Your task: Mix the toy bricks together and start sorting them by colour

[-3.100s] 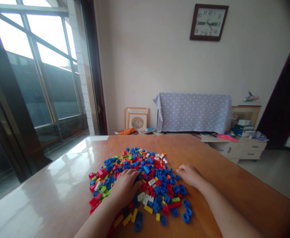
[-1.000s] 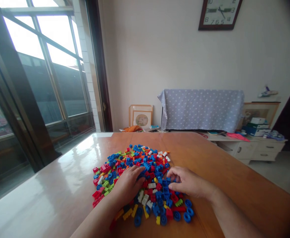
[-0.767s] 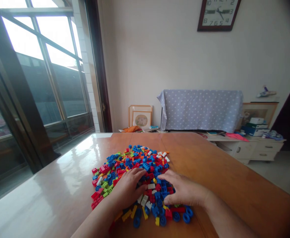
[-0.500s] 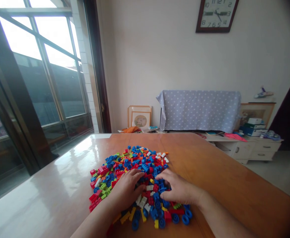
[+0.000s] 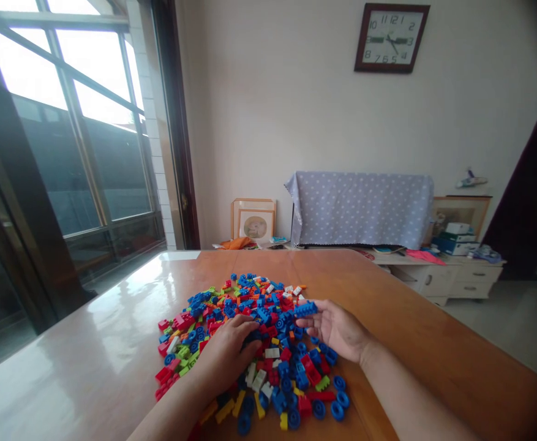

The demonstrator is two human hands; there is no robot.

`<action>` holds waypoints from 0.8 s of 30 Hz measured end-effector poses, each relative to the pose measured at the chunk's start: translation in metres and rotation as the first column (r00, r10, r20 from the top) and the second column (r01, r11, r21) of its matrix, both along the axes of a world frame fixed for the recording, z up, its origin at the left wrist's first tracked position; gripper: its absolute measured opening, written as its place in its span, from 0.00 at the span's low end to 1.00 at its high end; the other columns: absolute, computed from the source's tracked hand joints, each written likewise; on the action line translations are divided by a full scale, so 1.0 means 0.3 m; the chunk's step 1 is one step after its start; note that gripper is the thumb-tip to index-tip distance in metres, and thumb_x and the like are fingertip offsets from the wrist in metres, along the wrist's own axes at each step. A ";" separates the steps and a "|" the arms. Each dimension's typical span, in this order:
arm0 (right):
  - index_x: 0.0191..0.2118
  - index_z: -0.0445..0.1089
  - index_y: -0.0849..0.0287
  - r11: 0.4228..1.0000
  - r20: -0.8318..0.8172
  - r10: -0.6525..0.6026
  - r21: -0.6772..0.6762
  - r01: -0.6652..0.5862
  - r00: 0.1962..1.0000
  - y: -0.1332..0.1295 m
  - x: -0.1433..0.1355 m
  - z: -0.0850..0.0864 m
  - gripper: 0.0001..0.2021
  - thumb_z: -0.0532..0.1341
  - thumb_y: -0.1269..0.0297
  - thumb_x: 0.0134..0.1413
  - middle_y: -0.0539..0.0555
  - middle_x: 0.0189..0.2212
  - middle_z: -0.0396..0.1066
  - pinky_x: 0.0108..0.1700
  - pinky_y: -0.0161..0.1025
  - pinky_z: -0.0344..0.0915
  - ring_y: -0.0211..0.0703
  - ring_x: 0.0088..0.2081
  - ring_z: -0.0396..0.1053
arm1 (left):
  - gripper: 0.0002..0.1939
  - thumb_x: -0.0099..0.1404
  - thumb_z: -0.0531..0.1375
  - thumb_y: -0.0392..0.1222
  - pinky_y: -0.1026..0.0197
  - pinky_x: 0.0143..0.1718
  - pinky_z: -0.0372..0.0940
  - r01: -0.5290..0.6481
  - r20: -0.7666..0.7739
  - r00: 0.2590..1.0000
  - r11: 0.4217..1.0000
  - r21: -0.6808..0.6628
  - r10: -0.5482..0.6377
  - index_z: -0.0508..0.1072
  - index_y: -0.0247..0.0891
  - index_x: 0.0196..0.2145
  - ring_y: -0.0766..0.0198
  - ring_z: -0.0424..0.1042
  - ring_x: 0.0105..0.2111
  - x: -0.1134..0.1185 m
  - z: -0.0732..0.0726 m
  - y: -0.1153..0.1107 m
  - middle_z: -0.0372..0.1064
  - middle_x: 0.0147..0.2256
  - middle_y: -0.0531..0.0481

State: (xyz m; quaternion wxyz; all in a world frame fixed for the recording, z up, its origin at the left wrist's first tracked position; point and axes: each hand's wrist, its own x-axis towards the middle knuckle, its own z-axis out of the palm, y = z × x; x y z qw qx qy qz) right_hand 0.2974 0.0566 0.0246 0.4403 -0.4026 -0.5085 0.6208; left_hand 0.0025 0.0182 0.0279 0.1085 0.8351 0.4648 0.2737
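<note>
Right hand [image 5: 341, 334] grasps a long blue brick [image 5: 305, 309], studs showing, at the fingertips; the brick sits just ahead of the palm, above the right-hand margin of the brick pile [image 5: 272, 353]. Left hand [image 5: 229, 352] lies palm down on the pile, fingers curled; cannot tell whether it grips anything, as its own fingers hide the contact. Handling, as judged: a light pinch across the brick's long sides should suffice, leaving studs and ends exposed; lifting it clear of its neighbours would avoid dragging loose parts. Left palm best kept light, since pressure may spread the heap. Small blue wheels [image 5: 342, 399] lie nearer the person than the right hand, close to its forearm, and could roll if brushed. White bricks [image 5: 258, 380] lie just beside the left thumb, on its near side; a red brick [image 5: 311, 369] lies between the hands, nearer the person. Surface: glossy brown wooden table [image 5: 397, 306], with strong window glare left of the left hand. Room: tall window [image 5: 107, 153] farther left; beyond both hands, a pale wall with clock [image 5: 391, 39], leaning frames [image 5: 255, 226], a dotted cloth [image 5: 362, 208] and a white cabinet [image 5: 461, 278] ahead and right of the right hand.
</note>
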 end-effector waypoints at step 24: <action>0.56 0.74 0.55 0.848 0.640 -0.522 0.460 0.262 0.564 0.207 0.300 -0.243 0.26 0.62 0.66 0.48 0.57 0.57 0.72 0.65 0.50 0.59 0.53 0.60 0.68 | 0.17 0.71 0.55 0.49 0.53 0.53 0.67 -0.045 0.021 0.999 0.998 0.044 0.044 0.76 0.45 0.53 0.54 0.72 0.50 -0.033 -0.022 0.024 0.71 0.51 0.44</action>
